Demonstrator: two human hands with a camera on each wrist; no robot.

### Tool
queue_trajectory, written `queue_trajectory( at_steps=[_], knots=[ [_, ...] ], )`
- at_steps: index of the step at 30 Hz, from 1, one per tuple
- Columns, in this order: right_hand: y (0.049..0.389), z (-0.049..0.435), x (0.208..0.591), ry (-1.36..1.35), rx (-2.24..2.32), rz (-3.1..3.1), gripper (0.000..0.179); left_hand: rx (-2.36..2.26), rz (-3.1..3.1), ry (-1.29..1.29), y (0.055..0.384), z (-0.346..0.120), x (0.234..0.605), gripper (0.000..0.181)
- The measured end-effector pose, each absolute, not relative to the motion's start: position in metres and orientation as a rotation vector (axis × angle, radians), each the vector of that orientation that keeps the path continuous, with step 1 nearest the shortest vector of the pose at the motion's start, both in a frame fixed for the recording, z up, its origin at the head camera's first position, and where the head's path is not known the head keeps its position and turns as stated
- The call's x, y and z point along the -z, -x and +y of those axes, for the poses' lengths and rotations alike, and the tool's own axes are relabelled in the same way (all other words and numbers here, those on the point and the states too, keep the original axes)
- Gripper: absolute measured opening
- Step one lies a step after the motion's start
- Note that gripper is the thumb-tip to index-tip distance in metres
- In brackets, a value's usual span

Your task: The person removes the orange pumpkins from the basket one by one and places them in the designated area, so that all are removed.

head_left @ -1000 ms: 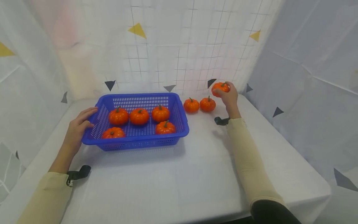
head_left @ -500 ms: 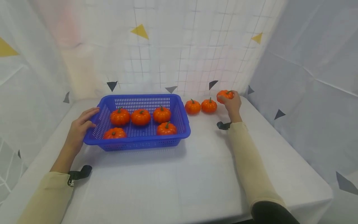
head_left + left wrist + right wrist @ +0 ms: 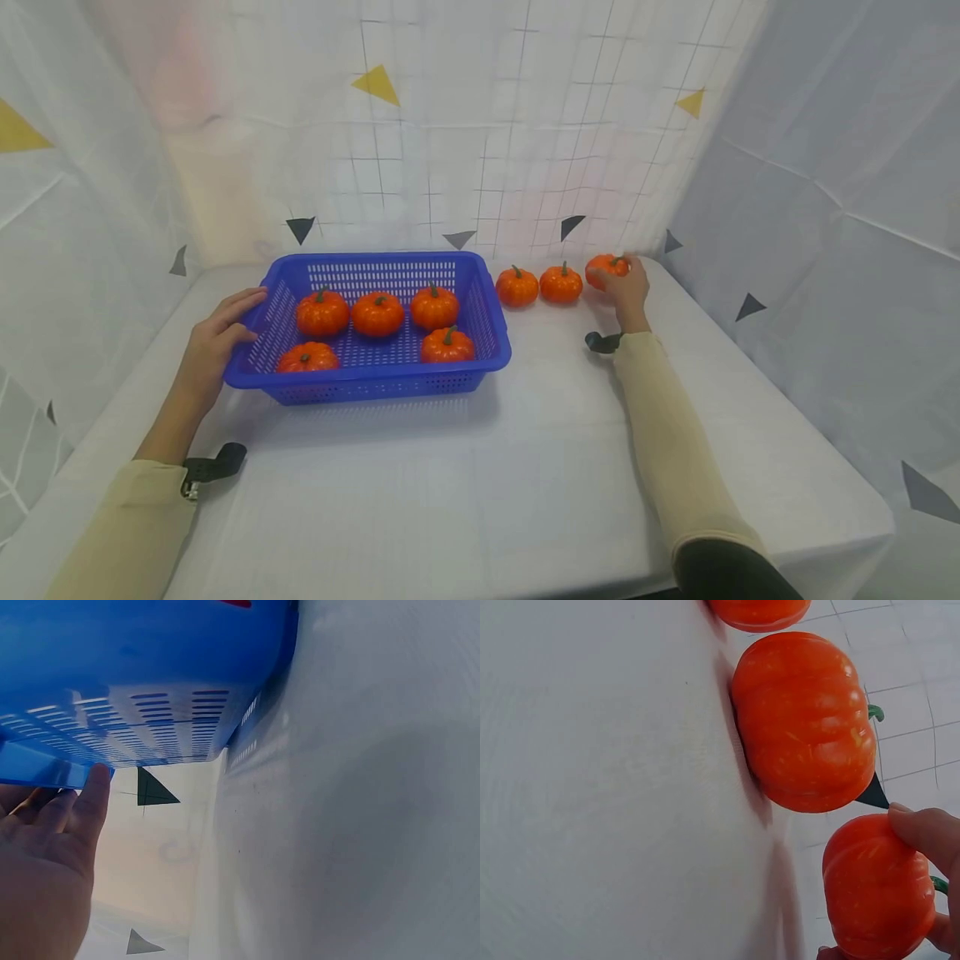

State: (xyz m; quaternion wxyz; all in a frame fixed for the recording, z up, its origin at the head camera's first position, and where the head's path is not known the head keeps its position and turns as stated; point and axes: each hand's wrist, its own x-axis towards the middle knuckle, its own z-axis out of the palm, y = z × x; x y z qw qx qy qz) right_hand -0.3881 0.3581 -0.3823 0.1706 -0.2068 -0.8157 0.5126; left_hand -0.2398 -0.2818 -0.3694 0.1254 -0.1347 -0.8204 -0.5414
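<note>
While the left hand (image 3: 207, 348) grips a slotted basket (image 3: 375, 386), the right hand (image 3: 629, 293) pinches a ribbed pumpkin (image 3: 598, 271)

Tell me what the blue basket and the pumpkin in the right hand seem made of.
Blue basket: probably molded plastic, semi-gloss, given its even color and regular slots.

Pumpkin in the right hand: perhaps plastic or coated foam, with smooth skin and a slight sheen; its core can't be told.

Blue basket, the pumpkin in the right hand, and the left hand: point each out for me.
Blue basket (image 3: 375, 377): head view, on its front rim.
Held pumpkin (image 3: 874, 889): right wrist view, on its orange side.
Left hand (image 3: 206, 350): head view, on its back.
</note>
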Motion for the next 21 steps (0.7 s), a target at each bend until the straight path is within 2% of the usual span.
queue_trajectory(
  at_steps=[6,21],
  knots=[
    [0.387,0.359,0.387,0.607,-1.415,-2.366,0.081,1.563,-2.382,0.413,0.242,-0.283,0.372,0.049],
    [0.387,0.36,0.394,0.618,-1.399,-2.435,0.085,1.561,-2.405,0.388,0.244,-0.285,0.374,0.052]
  ],
)
